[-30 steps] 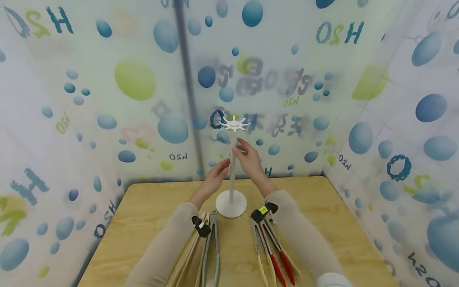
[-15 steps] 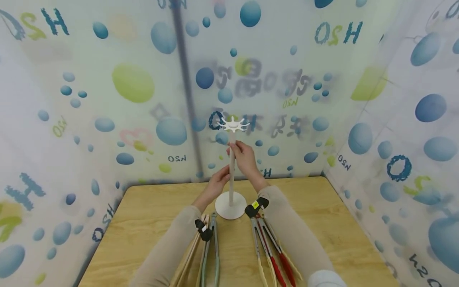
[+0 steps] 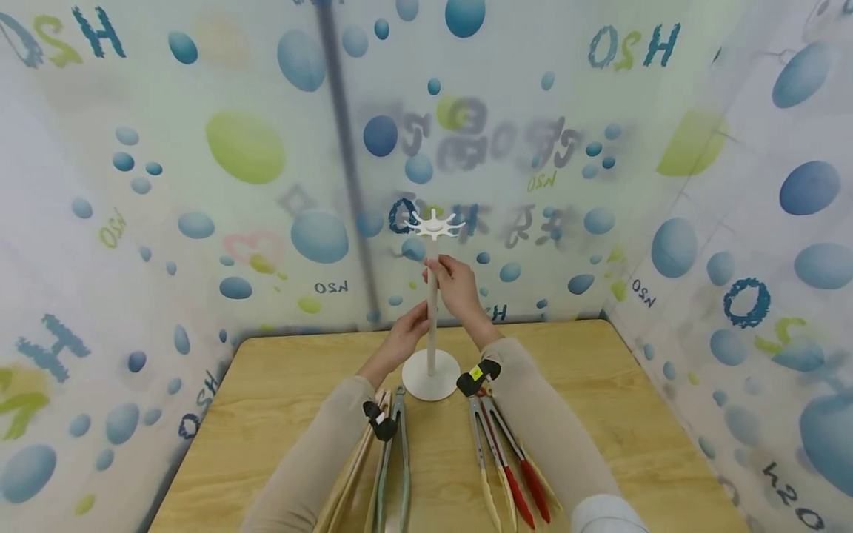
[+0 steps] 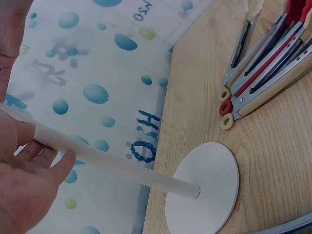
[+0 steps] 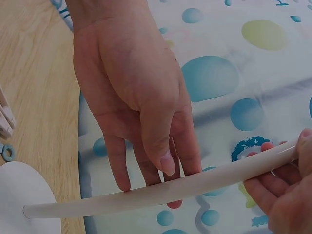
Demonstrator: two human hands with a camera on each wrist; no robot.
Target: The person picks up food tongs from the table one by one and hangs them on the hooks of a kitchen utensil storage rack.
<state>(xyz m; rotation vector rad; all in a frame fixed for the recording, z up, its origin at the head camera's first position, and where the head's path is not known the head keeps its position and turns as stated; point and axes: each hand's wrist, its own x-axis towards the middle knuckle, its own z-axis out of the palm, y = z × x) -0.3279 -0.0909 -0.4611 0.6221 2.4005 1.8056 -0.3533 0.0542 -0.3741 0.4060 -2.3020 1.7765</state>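
Note:
A white stand (image 3: pixel 432 318) rises from a round base (image 3: pixel 431 374) on the wooden table, with a ring of curved hooks (image 3: pixel 435 224) at its top. My right hand (image 3: pixel 458 292) grips the pole below the hooks, its thumb against the near side. Lower down, my left hand (image 3: pixel 403 337) reaches in from the left and touches the pole. In the right wrist view, the left hand (image 5: pixel 141 97) has fairly straight fingers at the pole, one passing behind it. The pole (image 4: pixel 122 168) slopes across the left wrist view, with the base (image 4: pixel 204 190) lower right.
Tongs with beige and red grips (image 3: pixel 509 474) lie right of the base, partly under the right sleeve. Green-handled tongs (image 3: pixel 405 466) and wooden-looking tongs (image 3: pixel 343 481) lie to the left. A patterned curtain (image 3: pixel 266 222) hangs close behind the table.
My right hand has closed round the pole from an open pose beside it. The left hand has come in to touch the pole. The stand stays in place.

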